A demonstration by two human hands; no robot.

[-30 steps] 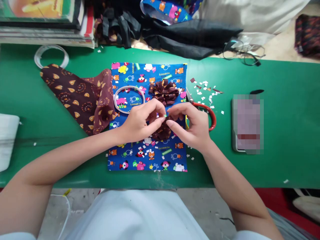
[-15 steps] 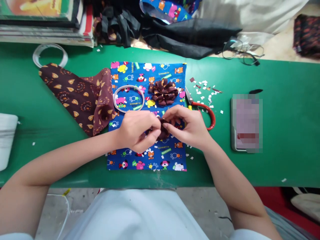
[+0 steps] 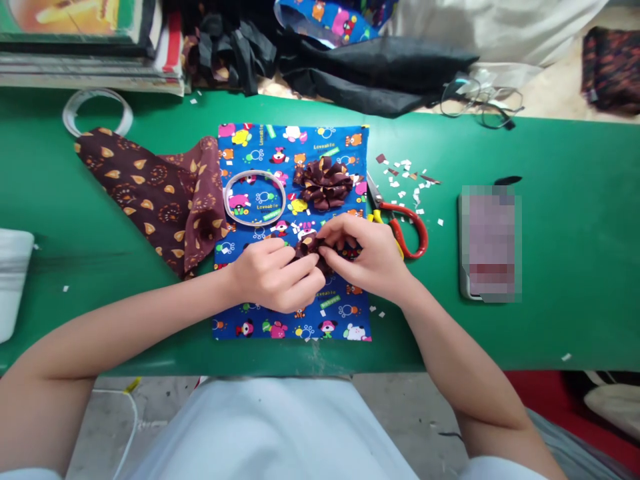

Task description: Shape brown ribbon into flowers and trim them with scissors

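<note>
Between my two hands is a gathered brown fabric flower point(image 3: 306, 245), partly hidden by my fingers. My left hand point(image 3: 280, 275) has its fingers closed at the flower's lower left edge. Thumb and fingers of my right hand point(image 3: 363, 257) pinch its right side. Both hands are over a blue cartoon-print cloth point(image 3: 290, 327). Above them on that cloth lies a second brown fabric flower point(image 3: 325, 185). A narrow roll of clear tape point(image 3: 227, 200) lies to its left. Scissors point(image 3: 423, 233) with red and yellow handles rest at the cloth's right edge.
Brown leaf-print fabric point(image 3: 145, 193) is folded at left, by a larger tape roll point(image 3: 69, 117). Paper scraps point(image 3: 405, 167) dot the green table point(image 3: 565, 247). A phone point(image 3: 465, 287) lies right, glasses point(image 3: 493, 107) behind it. Books point(image 3: 90, 73) and black cloth point(image 3: 370, 73) line the back.
My left hand has dropped slightly toward me, its fingers now lower on the flower, so more of the flower shows. My right hand keeps its pinch. The whole view has shifted slightly.
</note>
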